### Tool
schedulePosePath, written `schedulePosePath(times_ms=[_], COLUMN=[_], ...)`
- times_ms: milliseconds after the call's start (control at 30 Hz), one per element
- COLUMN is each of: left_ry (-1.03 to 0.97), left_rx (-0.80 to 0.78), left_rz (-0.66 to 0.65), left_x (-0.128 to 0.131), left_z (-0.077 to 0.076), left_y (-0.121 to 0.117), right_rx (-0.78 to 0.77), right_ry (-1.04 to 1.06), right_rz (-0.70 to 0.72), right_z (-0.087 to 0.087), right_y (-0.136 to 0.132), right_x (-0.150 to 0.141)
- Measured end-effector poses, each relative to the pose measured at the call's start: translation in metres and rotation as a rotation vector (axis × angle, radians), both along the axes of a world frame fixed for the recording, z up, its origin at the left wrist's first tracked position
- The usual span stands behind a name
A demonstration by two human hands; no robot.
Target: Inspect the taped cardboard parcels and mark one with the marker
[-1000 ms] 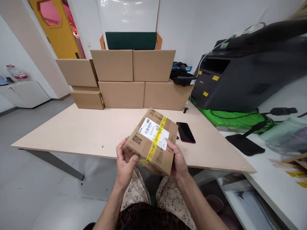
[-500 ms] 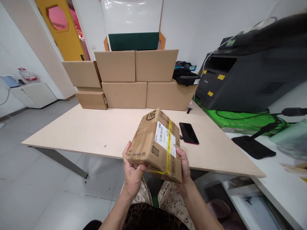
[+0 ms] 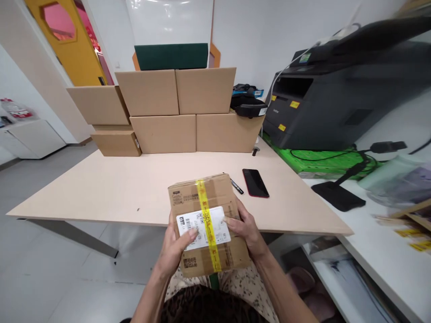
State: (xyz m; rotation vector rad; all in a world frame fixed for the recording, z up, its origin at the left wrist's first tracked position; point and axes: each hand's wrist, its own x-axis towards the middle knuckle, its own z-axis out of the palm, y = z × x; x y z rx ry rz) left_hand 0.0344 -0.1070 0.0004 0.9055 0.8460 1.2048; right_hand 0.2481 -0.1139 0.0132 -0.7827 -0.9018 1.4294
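Nearest the viewer, above a lap in patterned cloth, a small cardboard parcel (image 3: 208, 224) is held by both hands at the table's near edge, its top face turned up. A strip of yellow tape (image 3: 208, 224) with small red print (too small to read) runs near to far across the lid, crossing a white shipping label (image 3: 203, 227) that bears barcodes and a square code; its text cannot be read. A second square code is printed on the cardboard at the near left corner.

The left hand (image 3: 175, 249) clasps the parcel's left side, thumb laid across the label's left part. The right hand (image 3: 245, 231) grips the right side, forearm slanting in from the near right, thumb resting at the label's right edge. Both hands are closed on the parcel.

Farther off, on the pale table (image 3: 111, 193), a black marker (image 3: 236, 186) lies just beyond the parcel's far right corner, and a dark phone (image 3: 255, 182) lies face up just to its right. At the far edge stand stacked plain cartons (image 3: 175, 110), with a green box (image 3: 171, 56) on top and a black device (image 3: 247, 107) on the right-hand carton. To the right, a black printer (image 3: 336, 103) carrying small yellow stickers sits on a green base (image 3: 323, 162).
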Motion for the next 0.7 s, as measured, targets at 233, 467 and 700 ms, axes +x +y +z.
schedulePosePath(times_ms=[233,467,700], left_ry=[-0.186,-0.38,-0.573], left_rx=[-0.026,-0.072,-0.064], left_rz=[0.201,0.117,0.146], left_x=[-0.012,-0.034,-0.058], left_z=[-0.013,-0.041,-0.081], left_y=[0.009,0.019,0.032], right_rx=[0.14,0.238,0.042], right_ry=[-0.22,-0.459,-0.125], right_rz=[0.072,-0.053,0.076], right_z=[-0.015,-0.009,0.003], right_y=[-0.007,-0.022,-0.028], right_x=[-0.01,-0.012,-0.03])
